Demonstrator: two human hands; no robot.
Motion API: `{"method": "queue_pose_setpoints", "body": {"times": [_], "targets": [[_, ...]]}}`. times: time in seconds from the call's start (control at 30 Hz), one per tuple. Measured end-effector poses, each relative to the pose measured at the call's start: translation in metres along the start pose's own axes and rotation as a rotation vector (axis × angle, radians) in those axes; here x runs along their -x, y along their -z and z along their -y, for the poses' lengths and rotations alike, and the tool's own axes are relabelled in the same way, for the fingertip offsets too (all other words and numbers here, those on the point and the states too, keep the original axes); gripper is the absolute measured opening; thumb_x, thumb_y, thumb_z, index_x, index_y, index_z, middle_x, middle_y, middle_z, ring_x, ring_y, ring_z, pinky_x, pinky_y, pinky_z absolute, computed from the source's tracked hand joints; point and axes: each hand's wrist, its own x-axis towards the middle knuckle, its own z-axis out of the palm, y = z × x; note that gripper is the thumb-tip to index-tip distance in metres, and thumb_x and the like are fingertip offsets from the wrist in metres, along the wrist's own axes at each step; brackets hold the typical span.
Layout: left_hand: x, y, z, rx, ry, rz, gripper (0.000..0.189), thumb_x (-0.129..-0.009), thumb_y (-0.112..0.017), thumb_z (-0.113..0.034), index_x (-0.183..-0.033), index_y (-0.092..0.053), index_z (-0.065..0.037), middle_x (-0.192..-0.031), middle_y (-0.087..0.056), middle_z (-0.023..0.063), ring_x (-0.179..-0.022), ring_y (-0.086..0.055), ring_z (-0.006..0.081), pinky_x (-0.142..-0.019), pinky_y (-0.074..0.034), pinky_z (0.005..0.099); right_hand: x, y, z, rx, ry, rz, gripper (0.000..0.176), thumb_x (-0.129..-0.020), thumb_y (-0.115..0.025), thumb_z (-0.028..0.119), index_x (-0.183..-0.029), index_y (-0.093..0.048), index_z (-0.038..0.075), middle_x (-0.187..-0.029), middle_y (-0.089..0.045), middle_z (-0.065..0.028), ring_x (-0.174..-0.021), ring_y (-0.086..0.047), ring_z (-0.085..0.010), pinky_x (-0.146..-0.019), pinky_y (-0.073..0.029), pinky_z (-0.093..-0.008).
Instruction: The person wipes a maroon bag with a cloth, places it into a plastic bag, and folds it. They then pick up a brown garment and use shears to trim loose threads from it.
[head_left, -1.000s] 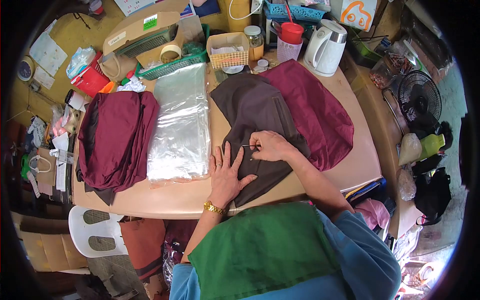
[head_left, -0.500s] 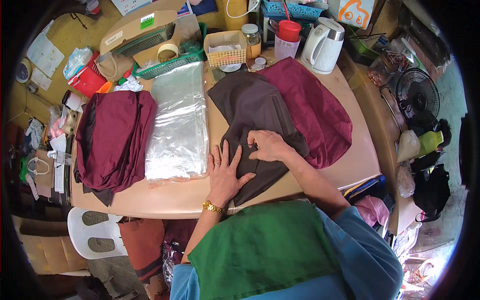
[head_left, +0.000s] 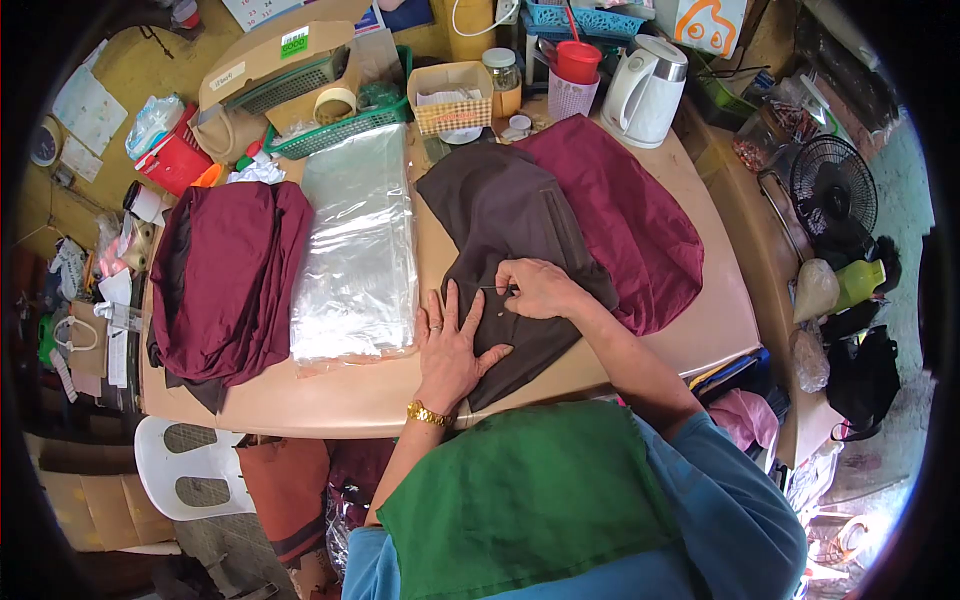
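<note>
A dark brown garment [head_left: 510, 215] lies on the table before me, partly over a maroon cloth [head_left: 640, 230]. My left hand [head_left: 450, 345] rests flat on its lower left part, fingers spread, with a gold watch at the wrist. Close to those fingertips, my right hand [head_left: 540, 288] is closed in a pinch on a thin, pointed tool [head_left: 488, 288] held against the dark fabric. Its exact kind is too small to make out, and its rear end is hidden by the fingers.
Left of the garment lie a stack of clear plastic bags [head_left: 355, 250] and a folded maroon garment pile [head_left: 230, 280]. Along the back stand a green basket [head_left: 340, 135], a small woven box [head_left: 450, 110], a jar [head_left: 502, 75], and a white kettle [head_left: 645, 95]. A fan [head_left: 833, 185] stands at right.
My right hand's fingers have shifted very slightly at the thin tool. My left hand and the garment stay where they were.
</note>
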Motion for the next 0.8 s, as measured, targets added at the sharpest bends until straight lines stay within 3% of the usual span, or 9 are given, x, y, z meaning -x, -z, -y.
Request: {"method": "queue_pose_setpoints", "body": {"times": [0.1, 0.2, 0.3, 0.43, 0.5, 0.73, 0.8], "targets": [[0.0, -0.002, 0.001, -0.002, -0.004, -0.01, 0.091, -0.082, -0.065, -0.067, -0.154, -0.042, -0.015, -0.163, -0.023, 0.0245, -0.148, -0.022, 0.0502, -0.118, -0.019, 0.0615, 0.013, 0.006, 0.02, 0.075, 0.022, -0.066, 0.037, -0.071, -0.083, 0.022, -0.099, -0.064, 0.006, -0.097, -0.069, -0.0128, -0.099, -0.067, -0.0306, -0.088, -0.051, -0.0422], [0.001, -0.002, 0.0, -0.009, -0.005, -0.014, 0.091, -0.082, -0.065, -0.067, -0.154, -0.042, -0.015, -0.162, -0.024, 0.0247, -0.147, -0.024, 0.0502, -0.117, -0.019, 0.0616, 0.01, 0.01, 0.02, 0.061, -0.026, 0.015, 0.035, -0.073, -0.081, 0.023, -0.101, -0.066, 0.009, -0.108, -0.069, -0.0119, -0.111, -0.065, -0.0315, -0.095, -0.049, -0.0436], [0.0, -0.001, 0.0, -0.004, -0.004, -0.018, 0.091, -0.082, -0.066, -0.067, -0.154, -0.042, -0.015, -0.162, -0.025, 0.0247, -0.147, -0.024, 0.0503, -0.117, -0.019, 0.0618, -0.003, -0.002, -0.003, 0.012, 0.02, 0.002, 0.037, -0.072, -0.083, 0.024, -0.1, -0.066, 0.009, -0.107, -0.069, -0.0118, -0.11, -0.065, -0.0316, -0.095, -0.05, -0.0435], [0.0, -0.002, 0.001, -0.001, -0.008, -0.018, 0.091, -0.083, -0.065, -0.067, -0.154, -0.042, -0.015, -0.162, -0.024, 0.0244, -0.147, -0.023, 0.05, -0.117, -0.019, 0.0618, 0.015, 0.013, 0.026, 0.039, -0.051, 0.031, 0.036, -0.072, -0.083, 0.024, -0.1, -0.066, 0.009, -0.106, -0.069, -0.0115, -0.11, -0.065, -0.0313, -0.095, -0.049, -0.0436], [0.0, -0.003, 0.0, -0.013, -0.001, -0.017, 0.091, -0.082, -0.063, -0.069, -0.154, -0.043, -0.017, -0.163, -0.025, 0.0234, -0.148, -0.022, 0.0491, -0.118, -0.019, 0.0609, 0.013, 0.006, 0.02, 0.072, 0.003, -0.064, 0.036, -0.071, -0.082, 0.022, -0.098, -0.064, 0.006, -0.096, -0.07, -0.0115, -0.097, -0.068, -0.0292, -0.088, -0.052, -0.0412], [0.0, -0.002, 0.0, -0.024, 0.005, -0.011, 0.09, -0.082, -0.062, -0.071, -0.153, -0.044, -0.018, -0.163, -0.025, 0.0225, -0.149, -0.021, 0.0481, -0.118, -0.019, 0.0601, 0.006, 0.002, 0.005, -0.008, 0.046, -0.042, 0.035, -0.071, -0.083, 0.021, -0.097, -0.065, 0.006, -0.095, -0.069, -0.0116, -0.093, -0.068, -0.0289, -0.085, -0.052, -0.042], [0.001, -0.003, 0.0, -0.002, 0.005, -0.018, 0.09, -0.081, -0.064, -0.069, -0.152, -0.045, -0.016, -0.163, -0.024, 0.0225, -0.149, -0.02, 0.0476, -0.118, -0.018, 0.0607, 0.009, 0.001, 0.008, 0.036, 0.096, -0.103, 0.029, -0.072, -0.079, 0.014, -0.096, -0.065, 0.005, -0.091, -0.069, -0.0104, -0.087, -0.067, -0.0254, -0.083, -0.052, -0.0392]]}}
